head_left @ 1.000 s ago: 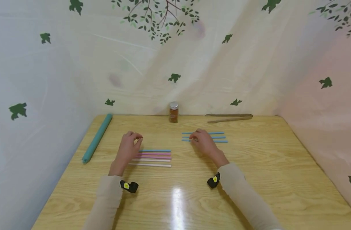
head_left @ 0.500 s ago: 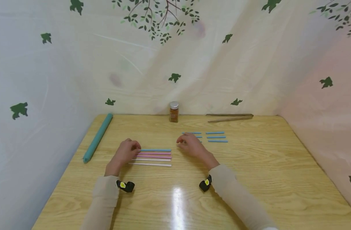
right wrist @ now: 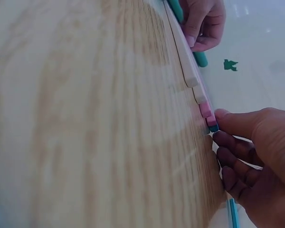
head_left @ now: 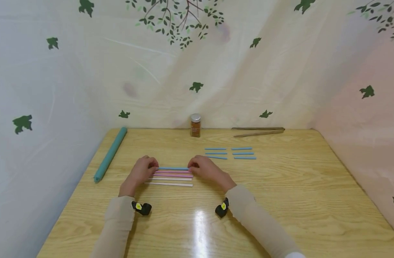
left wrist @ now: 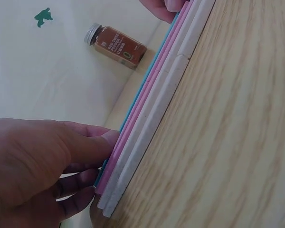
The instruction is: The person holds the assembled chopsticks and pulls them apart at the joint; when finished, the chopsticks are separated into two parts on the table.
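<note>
Blue chalk point(head_left: 172, 168) forms the far row of a set of parallel rows, with pink chalk point(head_left: 177, 176) and white chalk point(head_left: 172, 185) on the near side. In the left wrist view the white chalk point(left wrist: 147, 137) shows joints where sticks meet end to end. My left hand point(head_left: 142, 171) pinches the left end of the blue row between thumb and fingers. At its right end, my right hand point(head_left: 206, 167) pinches the blue chalk, thumb on the near side. Several separate blue chalk sticks point(head_left: 243, 153) lie in two columns beyond my right hand.
A spice jar point(head_left: 195, 126) with a silver lid stands at the table's back edge. Wooden tongs point(head_left: 259, 134) lie at the back right. A green roll point(head_left: 110, 154) lies slantwise on the left. Patterned cloth point(head_left: 152, 79) hangs behind the table.
My right hand has moved left and nearer, from over the separate blue chalk to the right end of the blue row. My left hand has lowered onto the row's left end.
</note>
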Demonstrator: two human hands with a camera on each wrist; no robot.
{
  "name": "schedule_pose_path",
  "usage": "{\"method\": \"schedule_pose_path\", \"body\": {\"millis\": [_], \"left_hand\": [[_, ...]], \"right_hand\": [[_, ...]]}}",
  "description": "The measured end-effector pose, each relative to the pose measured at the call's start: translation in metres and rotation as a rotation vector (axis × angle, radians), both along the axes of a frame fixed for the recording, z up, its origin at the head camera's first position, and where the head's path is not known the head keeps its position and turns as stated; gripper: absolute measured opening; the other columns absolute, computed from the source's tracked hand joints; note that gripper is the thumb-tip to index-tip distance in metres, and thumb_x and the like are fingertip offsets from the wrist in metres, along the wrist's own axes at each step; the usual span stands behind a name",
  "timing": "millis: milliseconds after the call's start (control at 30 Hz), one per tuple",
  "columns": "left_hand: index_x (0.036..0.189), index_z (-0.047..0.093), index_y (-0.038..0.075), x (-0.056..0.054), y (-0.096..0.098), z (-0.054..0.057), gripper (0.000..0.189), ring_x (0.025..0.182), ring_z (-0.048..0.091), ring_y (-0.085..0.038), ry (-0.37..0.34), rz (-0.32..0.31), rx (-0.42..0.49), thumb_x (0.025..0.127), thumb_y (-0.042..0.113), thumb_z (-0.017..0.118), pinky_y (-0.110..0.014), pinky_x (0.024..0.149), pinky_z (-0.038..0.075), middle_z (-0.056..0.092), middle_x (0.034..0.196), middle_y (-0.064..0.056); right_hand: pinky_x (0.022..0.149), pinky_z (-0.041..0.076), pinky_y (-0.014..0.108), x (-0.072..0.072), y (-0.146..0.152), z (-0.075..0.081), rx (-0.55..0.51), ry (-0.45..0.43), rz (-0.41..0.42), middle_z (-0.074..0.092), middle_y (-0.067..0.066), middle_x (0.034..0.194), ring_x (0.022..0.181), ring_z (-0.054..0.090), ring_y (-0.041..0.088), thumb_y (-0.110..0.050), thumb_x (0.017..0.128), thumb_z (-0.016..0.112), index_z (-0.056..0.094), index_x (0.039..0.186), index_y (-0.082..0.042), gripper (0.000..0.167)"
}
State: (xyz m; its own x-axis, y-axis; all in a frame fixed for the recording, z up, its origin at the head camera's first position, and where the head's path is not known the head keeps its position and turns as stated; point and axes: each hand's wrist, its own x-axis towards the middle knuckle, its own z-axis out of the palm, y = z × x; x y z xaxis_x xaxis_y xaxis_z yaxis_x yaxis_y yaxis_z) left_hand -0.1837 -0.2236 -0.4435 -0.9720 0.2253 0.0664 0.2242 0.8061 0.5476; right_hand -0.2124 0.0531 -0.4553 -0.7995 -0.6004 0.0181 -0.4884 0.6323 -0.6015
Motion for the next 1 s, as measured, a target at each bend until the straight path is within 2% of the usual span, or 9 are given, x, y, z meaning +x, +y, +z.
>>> {"method": "schedule_pose_path", "body": {"millis": [233, 433, 533, 633, 767, 1000], "left_hand": [[0.083, 0.063, 0.005, -0.002, -0.001, -0.002, 0.007, 0.076, 0.050, -0.019, 0.023, -0.039, -0.003, 0.089, 0.001, 0.064, -0.033, 0.070, 0.042, 0.055, 0.081, -0.007], [0.088, 0.061, 0.007, -0.002, 0.001, 0.006, 0.004, 0.079, 0.050, -0.019, -0.021, -0.048, 0.032, 0.093, 0.006, 0.061, -0.034, 0.073, 0.043, 0.056, 0.086, -0.005], [0.097, 0.063, 0.005, -0.002, 0.005, 0.013, 0.006, 0.081, 0.052, -0.018, -0.025, -0.092, 0.036, 0.093, 0.008, 0.060, -0.035, 0.074, 0.045, 0.058, 0.089, -0.006], [0.104, 0.066, 0.001, -0.004, 0.011, 0.021, 0.014, 0.080, 0.054, -0.017, -0.015, -0.182, 0.023, 0.093, 0.008, 0.060, -0.036, 0.074, 0.046, 0.062, 0.089, -0.007], [0.101, 0.068, 0.001, -0.007, 0.025, 0.029, 0.014, 0.078, 0.056, -0.016, -0.007, -0.279, -0.011, 0.094, 0.009, 0.059, -0.036, 0.073, 0.048, 0.065, 0.086, -0.006], [0.093, 0.066, 0.002, -0.010, 0.049, 0.031, 0.008, 0.078, 0.057, -0.014, -0.002, -0.313, -0.017, 0.093, 0.007, 0.060, -0.034, 0.073, 0.049, 0.065, 0.086, -0.005]], "right_hand": [[0.078, 0.047, 0.026, -0.001, -0.003, -0.001, 0.000, 0.004, -0.015, 0.061, -0.003, 0.092, 0.084, 0.054, 0.010, -0.020, 0.095, 0.060, 0.068, 0.099, -0.014, 0.011], [0.079, 0.047, 0.028, 0.001, -0.001, 0.002, -0.015, 0.010, -0.066, 0.061, -0.004, 0.093, 0.086, 0.054, 0.010, -0.021, 0.096, 0.059, 0.065, 0.097, -0.016, 0.008], [0.079, 0.048, 0.028, 0.001, 0.002, 0.006, -0.036, 0.023, -0.085, 0.063, -0.003, 0.094, 0.086, 0.055, 0.010, -0.019, 0.097, 0.058, 0.065, 0.098, -0.015, 0.008], [0.076, 0.048, 0.027, 0.001, 0.003, 0.010, -0.059, 0.041, -0.092, 0.062, -0.002, 0.094, 0.085, 0.055, 0.011, -0.018, 0.097, 0.057, 0.064, 0.098, -0.013, 0.008], [0.072, 0.048, 0.026, 0.001, 0.006, 0.016, -0.076, 0.050, -0.095, 0.060, -0.001, 0.094, 0.084, 0.054, 0.011, -0.017, 0.096, 0.058, 0.064, 0.099, -0.012, 0.009], [0.078, 0.048, 0.027, 0.001, 0.008, 0.021, -0.087, 0.121, -0.042, 0.061, 0.000, 0.100, 0.090, 0.056, 0.012, -0.020, 0.095, 0.061, 0.066, 0.108, -0.011, 0.017]]}}
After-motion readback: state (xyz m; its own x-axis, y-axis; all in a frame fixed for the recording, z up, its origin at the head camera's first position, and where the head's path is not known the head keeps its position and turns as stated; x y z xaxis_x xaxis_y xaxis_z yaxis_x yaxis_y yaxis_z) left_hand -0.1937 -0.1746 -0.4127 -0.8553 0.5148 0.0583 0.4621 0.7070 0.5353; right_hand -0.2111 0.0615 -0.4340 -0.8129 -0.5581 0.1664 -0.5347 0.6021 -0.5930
